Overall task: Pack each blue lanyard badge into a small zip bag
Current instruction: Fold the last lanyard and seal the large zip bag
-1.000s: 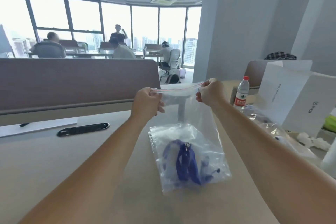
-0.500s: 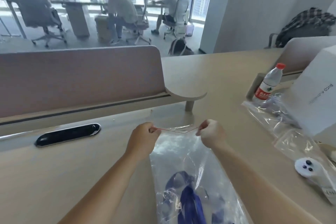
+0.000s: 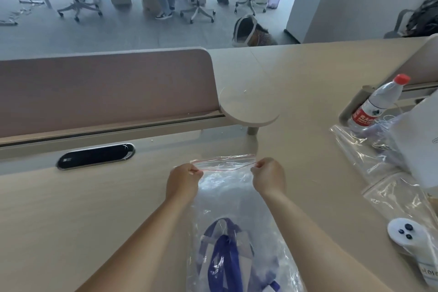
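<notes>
- The left hand has its fingers curled and pinches the left end of the red zip strip on a clear zip bag.
- The right hand pinches the strip's right end the same way, thumb and fingers closed tight on the plastic.
- Between the two hands the strip's two lips stand apart, so the bag's mouth gapes.
- The bag lies on the pale desk, to the right of the black cable port and nearer the person than it.
- The blue lanyard badge sits inside the bag at its bottom end, the part farthest from the cable port.
- A water bottle with a red cap stands far to the right of the cable port, with loose clear bags and a white box just beside it.
- A white controller lies far right of the port, nearer the person than the bottle.
- A pink partition panel rises just behind the port.
</notes>
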